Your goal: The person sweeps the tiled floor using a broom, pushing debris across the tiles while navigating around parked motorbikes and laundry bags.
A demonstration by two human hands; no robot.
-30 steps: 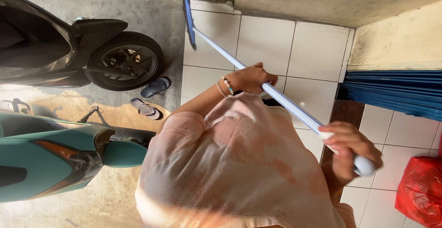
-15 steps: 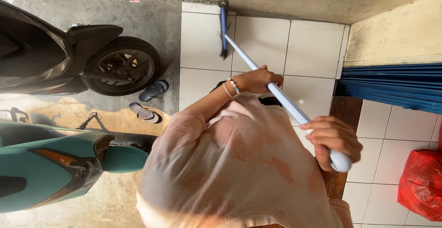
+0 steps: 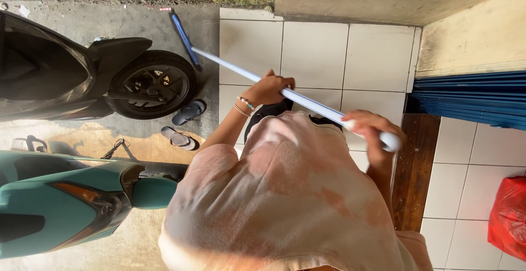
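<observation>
Both hands clamped on the pale mop handle [image 3: 307, 100] — left hand [image 3: 268, 88] midway, right hand [image 3: 372, 134] near the top end — blue mop head [image 3: 184, 39] out on concrete beside the scooter wheel [image 3: 150, 84].

Bright daylight, glare at the lower left of the frame washing out the ground, soft shadows, sharp focus throughout.

The person wears a loose pale pink short-sleeved cotton shirt [image 3: 290, 194], mottled with darker pink blotches across the front, its sleeve ending above the elbow. Below it shows dark clothing [image 3: 268, 112]. Thin beaded bracelets [image 3: 244, 105], one with turquoise beads, circle the wrist of the left hand [image 3: 268, 87].
</observation>
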